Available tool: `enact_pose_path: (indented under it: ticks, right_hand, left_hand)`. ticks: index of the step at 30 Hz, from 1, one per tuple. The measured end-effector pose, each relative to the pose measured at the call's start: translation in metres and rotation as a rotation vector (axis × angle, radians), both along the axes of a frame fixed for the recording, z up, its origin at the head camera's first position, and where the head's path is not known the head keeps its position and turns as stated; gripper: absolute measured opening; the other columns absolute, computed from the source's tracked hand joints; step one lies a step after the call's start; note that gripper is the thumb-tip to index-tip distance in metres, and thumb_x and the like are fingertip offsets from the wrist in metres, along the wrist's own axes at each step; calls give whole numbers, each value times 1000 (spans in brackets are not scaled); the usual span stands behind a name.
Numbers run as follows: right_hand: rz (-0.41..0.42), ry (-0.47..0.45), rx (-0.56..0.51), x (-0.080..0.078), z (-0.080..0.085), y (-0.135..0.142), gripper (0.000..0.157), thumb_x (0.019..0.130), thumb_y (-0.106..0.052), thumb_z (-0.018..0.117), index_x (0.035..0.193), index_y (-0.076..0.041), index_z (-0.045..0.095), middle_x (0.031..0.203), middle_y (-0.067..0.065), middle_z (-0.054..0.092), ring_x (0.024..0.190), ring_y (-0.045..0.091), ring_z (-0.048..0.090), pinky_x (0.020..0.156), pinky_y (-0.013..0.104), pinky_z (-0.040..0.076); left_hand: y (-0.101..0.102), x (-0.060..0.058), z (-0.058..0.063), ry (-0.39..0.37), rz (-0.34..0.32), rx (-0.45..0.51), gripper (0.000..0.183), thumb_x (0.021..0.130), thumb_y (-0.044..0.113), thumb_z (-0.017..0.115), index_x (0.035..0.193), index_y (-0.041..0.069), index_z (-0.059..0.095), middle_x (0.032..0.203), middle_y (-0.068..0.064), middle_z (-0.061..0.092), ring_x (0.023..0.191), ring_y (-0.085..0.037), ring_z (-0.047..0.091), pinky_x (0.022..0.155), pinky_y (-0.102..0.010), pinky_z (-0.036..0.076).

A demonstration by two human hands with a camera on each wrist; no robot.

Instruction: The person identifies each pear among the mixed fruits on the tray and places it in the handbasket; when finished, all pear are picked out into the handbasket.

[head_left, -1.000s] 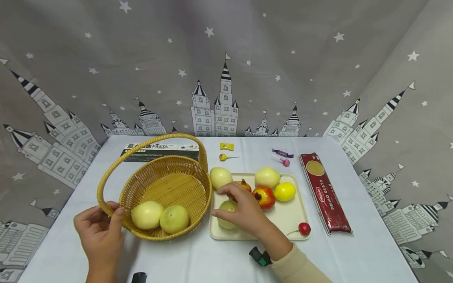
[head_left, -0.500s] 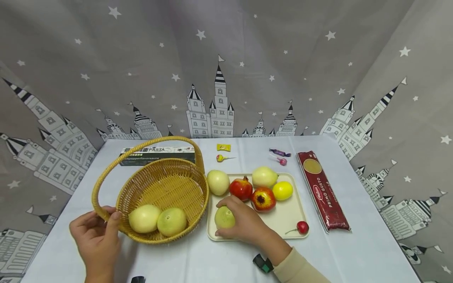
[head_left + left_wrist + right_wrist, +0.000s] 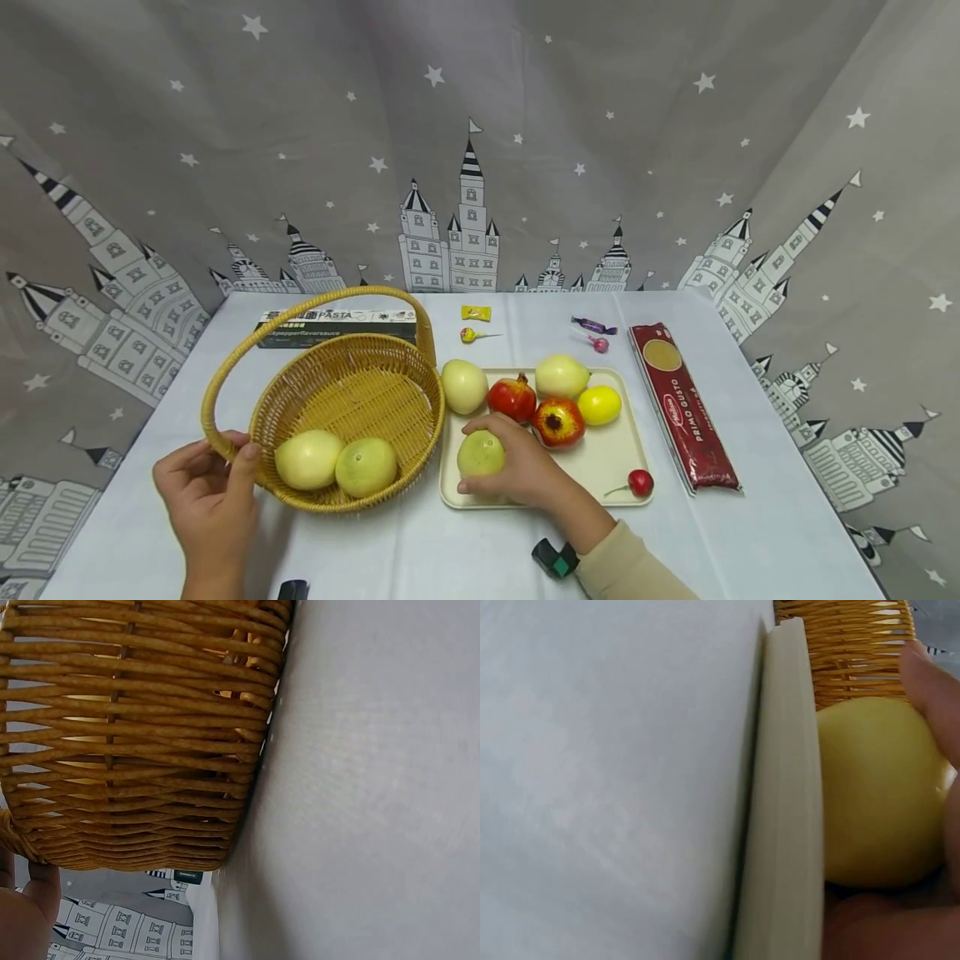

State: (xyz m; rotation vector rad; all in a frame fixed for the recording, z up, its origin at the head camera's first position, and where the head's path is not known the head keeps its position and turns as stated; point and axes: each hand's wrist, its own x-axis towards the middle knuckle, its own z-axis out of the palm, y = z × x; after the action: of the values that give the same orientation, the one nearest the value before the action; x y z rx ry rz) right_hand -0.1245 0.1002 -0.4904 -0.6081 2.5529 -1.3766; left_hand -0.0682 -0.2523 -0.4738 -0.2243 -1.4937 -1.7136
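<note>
A wicker basket with a tall arched handle stands on the left of the table. My left hand pinches the foot of its handle between thumb and fingers. In the basket lie a pale yellow-green fruit and a rounder green one. At the left of a cream tray, my right hand grips a round yellow-green fruit between thumb and fingers. In the right wrist view this fruit shows just behind the tray's rim, with the basket beyond.
The tray also holds two pomegranates, a lemon, a cherry and pale fruits. Behind the basket is a pasta box. Candies lie at the back, and a red pasta packet on the right.
My right hand has come down around the round fruit, and its fingers have closed on it. The left hand keeps its hold on the basket handle. The head view has shifted slightly.
</note>
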Motion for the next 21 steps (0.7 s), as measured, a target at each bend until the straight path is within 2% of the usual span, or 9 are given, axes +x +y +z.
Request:
enact_pose_path:
  ticks: [3, 6, 11, 14, 17, 21]
  right_hand:
    - [-13, 10, -17, -2, 8, -2, 63, 66, -51, 85, 120, -36, 56, 121, -17, 54, 108, 10, 52, 97, 38, 43]
    - [-8, 19, -69, -5, 24, -6, 62, 66, -48, 86, 118, -34, 57, 119, -17, 55, 106, 10, 53, 95, 37, 45]
    - [77, 54, -150, -13, 62, -31, 60, 67, -49, 85, 118, -34, 57, 119, -14, 55, 103, 12, 55, 88, 35, 51]
    - [116, 72, -172, -17, 77, -56, 52, 71, -52, 81, 115, -34, 60, 116, -15, 55, 100, 11, 56, 81, 31, 54]
    - [119, 110, -157, -21, 78, -81, 46, 75, -54, 77, 112, -32, 62, 114, -16, 55, 99, 8, 55, 80, 27, 53]
    - [80, 121, -115, -26, 67, -106, 48, 77, -54, 74, 115, -27, 63, 114, -16, 55, 100, 4, 53, 85, 24, 49]
  left_hand:
    - [0, 1, 0, -47, 19, -20, 51, 84, -20, 58, 126, -8, 31, 104, -15, 57, 94, -20, 59, 84, -18, 51]
    - [1, 1, -1, -59, 10, -22, 51, 84, -21, 57, 126, -9, 30, 104, -15, 56, 95, -20, 58, 85, -17, 51]
    - [0, 2, 0, -102, 70, -84, 50, 86, -19, 57, 127, -9, 30, 105, -14, 56, 96, -19, 58, 85, -17, 50]
    - [-1, 3, 1, -106, 88, -92, 50, 86, -18, 57, 127, -8, 30, 104, -13, 56, 96, -19, 58, 86, -17, 50]
    - [-2, 3, 1, -88, 79, -87, 51, 86, -18, 57, 127, -9, 30, 104, -13, 56, 96, -19, 58, 86, -17, 50]
    - [-2, 3, 1, -59, 66, -73, 51, 84, -20, 58, 126, -12, 30, 104, -15, 58, 96, -19, 59, 86, -18, 50]
